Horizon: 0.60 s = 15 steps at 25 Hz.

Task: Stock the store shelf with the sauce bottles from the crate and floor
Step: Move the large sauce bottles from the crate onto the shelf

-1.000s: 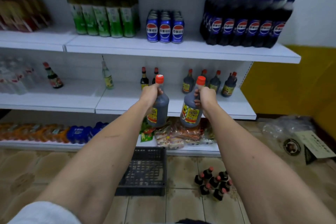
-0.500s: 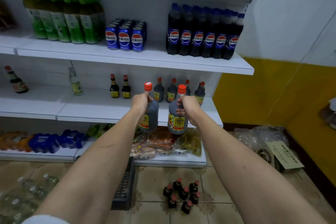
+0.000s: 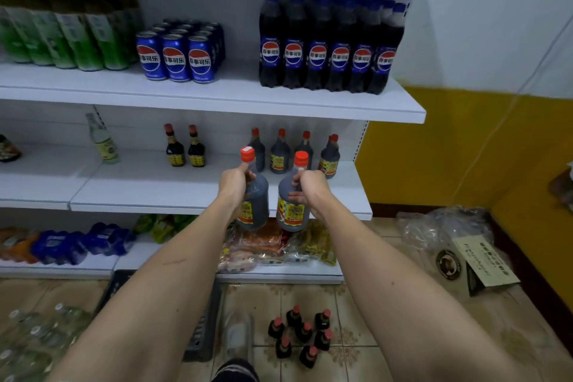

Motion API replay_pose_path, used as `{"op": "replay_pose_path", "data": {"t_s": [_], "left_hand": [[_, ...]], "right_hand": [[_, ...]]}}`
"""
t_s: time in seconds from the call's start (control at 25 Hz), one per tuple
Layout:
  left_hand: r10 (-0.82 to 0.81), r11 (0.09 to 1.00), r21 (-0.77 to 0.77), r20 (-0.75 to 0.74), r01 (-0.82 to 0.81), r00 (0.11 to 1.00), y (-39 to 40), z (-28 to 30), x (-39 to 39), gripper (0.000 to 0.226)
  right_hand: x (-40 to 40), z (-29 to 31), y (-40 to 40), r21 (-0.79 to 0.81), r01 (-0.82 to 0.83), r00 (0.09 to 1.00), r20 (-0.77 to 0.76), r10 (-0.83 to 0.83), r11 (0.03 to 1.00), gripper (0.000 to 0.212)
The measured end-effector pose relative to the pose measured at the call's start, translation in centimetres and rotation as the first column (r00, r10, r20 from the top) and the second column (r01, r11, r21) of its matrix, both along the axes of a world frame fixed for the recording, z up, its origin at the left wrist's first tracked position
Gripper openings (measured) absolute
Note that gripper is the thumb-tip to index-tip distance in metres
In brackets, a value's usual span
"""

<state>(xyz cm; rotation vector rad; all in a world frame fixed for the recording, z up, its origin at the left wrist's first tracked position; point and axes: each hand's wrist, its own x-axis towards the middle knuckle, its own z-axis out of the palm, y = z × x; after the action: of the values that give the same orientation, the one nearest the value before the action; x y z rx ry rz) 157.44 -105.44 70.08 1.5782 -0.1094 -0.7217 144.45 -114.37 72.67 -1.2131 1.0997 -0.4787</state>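
Note:
My left hand (image 3: 233,183) grips the neck of a dark sauce bottle (image 3: 255,201) with a red cap. My right hand (image 3: 308,187) holds a second dark sauce bottle (image 3: 290,208) the same way. Both bottles hang upright just in front of the middle shelf (image 3: 155,195), at its front edge. Behind them on that shelf stand several like bottles (image 3: 280,153). Two smaller sauce bottles (image 3: 185,149) stand further left. On the floor sits a cluster of small red-capped bottles (image 3: 302,335). The dark crate (image 3: 201,332) lies on the floor, mostly hidden by my left arm.
Cola bottles (image 3: 328,43), cola cans (image 3: 176,56) and green bottles (image 3: 62,31) fill the upper shelf. Snack packs (image 3: 273,245) lie on the bottom shelf. Clear bottles (image 3: 34,338) lie on the floor at left. A plastic bag and box (image 3: 459,251) sit by the yellow wall.
My view has turned and moved closer to the right end of the shelf. Both hands carried the two bottles closer to the middle shelf, just before the standing row.

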Motion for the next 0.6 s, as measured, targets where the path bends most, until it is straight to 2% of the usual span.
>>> {"op": "replay_pose_path", "data": {"t_s": [0.24, 0.44, 0.6], "left_hand": [[-0.026, 0.994, 0.102, -0.068, 0.033, 0.997, -6.6, -6.3, 6.7, 0.032], [-0.043, 0.990, 0.127, -0.103, 0.056, 0.994, -13.4, -14.5, 14.5, 0.029], [-0.033, 0.992, 0.116, -0.176, 0.054, 0.984, -17.5, -17.8, 18.5, 0.025]], "right_hand": [[6.5, -6.7, -5.9, 0.078, 0.051, 0.997, -0.053, -0.047, 0.996, 0.019], [14.5, -14.7, -13.0, 0.127, 0.142, 0.987, -0.098, -0.130, 0.982, 0.015], [19.1, -18.4, -18.1, 0.142, 0.196, 0.978, -0.103, -0.182, 0.970, 0.017]]}}
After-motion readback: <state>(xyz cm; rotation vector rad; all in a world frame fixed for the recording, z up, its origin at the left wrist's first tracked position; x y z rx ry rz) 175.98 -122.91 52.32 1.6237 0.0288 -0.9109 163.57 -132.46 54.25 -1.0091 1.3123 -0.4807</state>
